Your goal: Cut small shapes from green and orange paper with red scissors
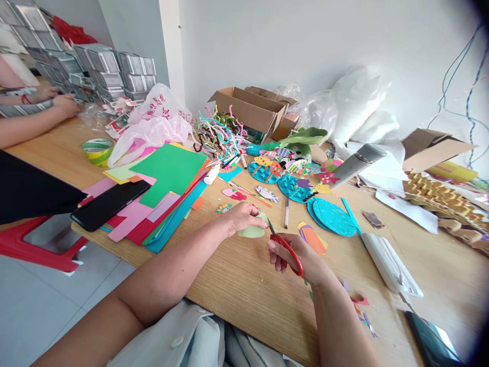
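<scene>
My left hand (242,219) pinches a piece of pale green paper (252,232) above the wooden table. In my right hand (296,253) are red-handled scissors (293,257), fingers through the loops. Their dark blades point up and left at the paper's right edge; whether they bite into it I cannot tell. Just beyond my hands lie pink and red paper cutouts (234,194), a black-and-white fish drawing (266,193) and a pen (286,213). Small orange, yellow and purple paper pieces (314,239) rest right of the scissors.
Coloured paper sheets (170,168) and a black phone (110,205) lie left. Pipe cleaners (219,133), blue discs with paper fish (294,187) and a grey tumbler (359,164) stand farther back. A white power strip (391,264) is at right. Another person's hands (65,104) are far left.
</scene>
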A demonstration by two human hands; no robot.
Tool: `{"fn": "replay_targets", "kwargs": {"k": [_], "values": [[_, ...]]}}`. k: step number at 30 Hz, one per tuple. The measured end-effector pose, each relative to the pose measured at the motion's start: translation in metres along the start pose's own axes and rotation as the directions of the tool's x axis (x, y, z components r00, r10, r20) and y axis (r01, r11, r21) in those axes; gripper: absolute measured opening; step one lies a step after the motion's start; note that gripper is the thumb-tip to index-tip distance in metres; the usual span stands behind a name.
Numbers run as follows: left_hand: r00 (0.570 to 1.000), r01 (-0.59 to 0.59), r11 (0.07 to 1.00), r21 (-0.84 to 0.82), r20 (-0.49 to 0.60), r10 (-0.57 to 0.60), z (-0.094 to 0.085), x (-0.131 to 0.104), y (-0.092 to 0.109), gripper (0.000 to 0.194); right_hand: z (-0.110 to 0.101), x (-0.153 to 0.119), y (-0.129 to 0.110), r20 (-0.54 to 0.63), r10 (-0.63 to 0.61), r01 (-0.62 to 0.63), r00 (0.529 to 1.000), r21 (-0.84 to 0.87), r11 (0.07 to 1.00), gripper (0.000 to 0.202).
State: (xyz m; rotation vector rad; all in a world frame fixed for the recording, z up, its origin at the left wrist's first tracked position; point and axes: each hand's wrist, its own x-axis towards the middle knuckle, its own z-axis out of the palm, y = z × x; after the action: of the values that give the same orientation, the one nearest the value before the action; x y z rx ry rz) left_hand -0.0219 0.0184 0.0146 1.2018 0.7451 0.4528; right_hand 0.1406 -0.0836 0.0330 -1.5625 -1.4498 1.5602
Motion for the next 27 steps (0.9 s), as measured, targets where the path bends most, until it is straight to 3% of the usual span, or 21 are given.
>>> {"fn": "replay_targets", "kwargs": {"k": [13, 19, 27], "values": [[0.999, -0.003, 0.999, -0.046, 0.049, 0.005, -0.003, 0.0013, -0.0022, 0.026, 0.0008, -0.0007, -0.0011, -0.044, 0.019, -0.019, 0.999, 0.0, 1.0, 0.035], [0.976, 0.111, 0.988, -0.108, 0.198, -0.088, -0.0052, -0.0014, 0.0015, 0.032, 0.0008, -0.0012, -0.0058, -0.157, -0.03, 0.038, 0.987, 0.052, 0.998, 0.038], [0.99, 0.123, 0.948, -0.293, 0.098, -0.098, -0.0089, 0.0057, -0.0034, 0.027, 0.0037, 0.0024, -0.0044, -0.239, -0.015, 0.055, 0.971, 0.16, 0.986, 0.039]]}}
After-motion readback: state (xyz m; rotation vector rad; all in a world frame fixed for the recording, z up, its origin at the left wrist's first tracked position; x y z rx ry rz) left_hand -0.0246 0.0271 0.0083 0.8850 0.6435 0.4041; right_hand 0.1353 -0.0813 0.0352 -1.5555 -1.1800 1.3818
